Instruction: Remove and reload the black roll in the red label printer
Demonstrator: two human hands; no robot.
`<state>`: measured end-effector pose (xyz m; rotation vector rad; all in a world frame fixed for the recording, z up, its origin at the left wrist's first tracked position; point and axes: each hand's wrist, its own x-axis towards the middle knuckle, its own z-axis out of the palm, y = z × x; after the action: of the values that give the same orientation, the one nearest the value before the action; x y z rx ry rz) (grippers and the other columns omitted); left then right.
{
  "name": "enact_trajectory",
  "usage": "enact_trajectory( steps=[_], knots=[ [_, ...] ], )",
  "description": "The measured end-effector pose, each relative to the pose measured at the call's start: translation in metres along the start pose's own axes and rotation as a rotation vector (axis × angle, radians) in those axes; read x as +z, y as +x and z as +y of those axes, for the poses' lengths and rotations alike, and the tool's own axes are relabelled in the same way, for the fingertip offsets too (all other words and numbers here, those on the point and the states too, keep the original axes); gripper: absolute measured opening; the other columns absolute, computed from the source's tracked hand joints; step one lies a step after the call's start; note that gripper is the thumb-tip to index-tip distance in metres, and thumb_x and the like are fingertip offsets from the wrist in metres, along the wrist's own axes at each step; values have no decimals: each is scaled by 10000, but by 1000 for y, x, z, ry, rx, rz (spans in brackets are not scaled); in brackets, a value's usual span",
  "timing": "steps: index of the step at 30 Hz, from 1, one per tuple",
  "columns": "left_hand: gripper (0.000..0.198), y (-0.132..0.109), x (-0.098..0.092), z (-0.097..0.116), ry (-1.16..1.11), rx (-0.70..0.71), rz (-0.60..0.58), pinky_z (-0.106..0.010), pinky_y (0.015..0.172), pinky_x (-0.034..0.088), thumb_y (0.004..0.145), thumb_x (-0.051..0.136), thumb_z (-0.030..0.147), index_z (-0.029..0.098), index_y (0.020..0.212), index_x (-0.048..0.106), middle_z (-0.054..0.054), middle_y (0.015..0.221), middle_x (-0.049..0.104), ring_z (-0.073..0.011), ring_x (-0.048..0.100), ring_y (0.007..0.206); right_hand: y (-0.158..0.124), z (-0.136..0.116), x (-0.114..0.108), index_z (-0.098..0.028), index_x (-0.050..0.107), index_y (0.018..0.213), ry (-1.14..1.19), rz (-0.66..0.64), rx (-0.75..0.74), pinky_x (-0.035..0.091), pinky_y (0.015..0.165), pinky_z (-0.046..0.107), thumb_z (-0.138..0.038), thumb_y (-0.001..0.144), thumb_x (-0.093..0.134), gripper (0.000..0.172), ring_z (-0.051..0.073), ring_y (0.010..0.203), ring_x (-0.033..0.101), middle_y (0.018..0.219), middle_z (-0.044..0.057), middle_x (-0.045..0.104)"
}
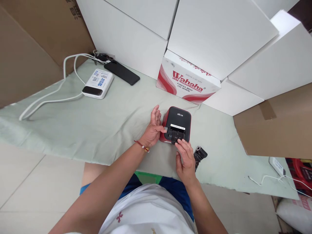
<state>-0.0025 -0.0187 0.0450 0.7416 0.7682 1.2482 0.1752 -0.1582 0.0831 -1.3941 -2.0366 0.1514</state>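
Small black label printer with red sides (179, 121), standing on a pale green cloth (109, 123) spread over the tiled floor, directly between the two hands. The left hand (153, 130), a red string bracelet (142, 146) at its wrist, lies open against the printer's left side, fingers spread and extended, thumb touching the front edge. The right hand (186, 162) has its fingers straight and held together, tips resting on the printer's front opening; it clamps nothing. A white label strip (177, 126) shows just beyond the right fingertips. A small black plastic part (200, 154) lies just to the right of the right hand. Well beyond the left hand: a white power bank (97, 83), a black phone (122, 72) and a white cable (48, 97). Beyond both hands, a red-and-white printed carton (187, 81) among plain white cartons (219, 32).
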Motion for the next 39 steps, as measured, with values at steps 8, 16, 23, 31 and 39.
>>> enact_trajectory(
  steps=[8,16,23,31,39],
  knots=[
    [1109,-3,4,-2,-92,-42,29,-481,1422,77,504,652,69,387,1540,416,29,1800,271,-267,156,1720,17,-7,-14,-286,721,1295,39,18,69,374,1280,593,-95,1034,494,395,225,1266,717,1310,60,791],
    [479,-9,-7,-25,-187,7,88,-487,1384,255,823,746,326,273,1279,614,-79,1591,590,-254,462,1583,123,21,-48,-229,761,1250,-37,-366,319,604,890,362,-324,1045,578,291,217,955,766,1232,86,803],
    [304,-11,-2,-39,364,166,215,-501,1269,436,970,557,289,226,1236,689,-93,1422,713,-261,652,1355,193,19,-3,-247,751,1324,-622,-868,276,564,872,427,-244,955,676,377,356,1148,738,1295,140,783],
    [351,-15,-5,-41,494,233,202,-478,1244,481,974,496,207,232,1256,703,-76,1374,739,-245,683,1315,168,12,-28,-216,760,1229,-457,-639,283,525,771,378,-232,929,678,312,290,973,729,1269,135,747],
    [353,-14,-7,-41,501,234,204,-486,1231,487,972,490,209,225,1253,703,-81,1359,742,-249,682,1306,106,27,-126,-240,717,1248,252,-362,644,571,793,351,-535,949,688,421,211,818,710,1020,57,779]
  ],
)
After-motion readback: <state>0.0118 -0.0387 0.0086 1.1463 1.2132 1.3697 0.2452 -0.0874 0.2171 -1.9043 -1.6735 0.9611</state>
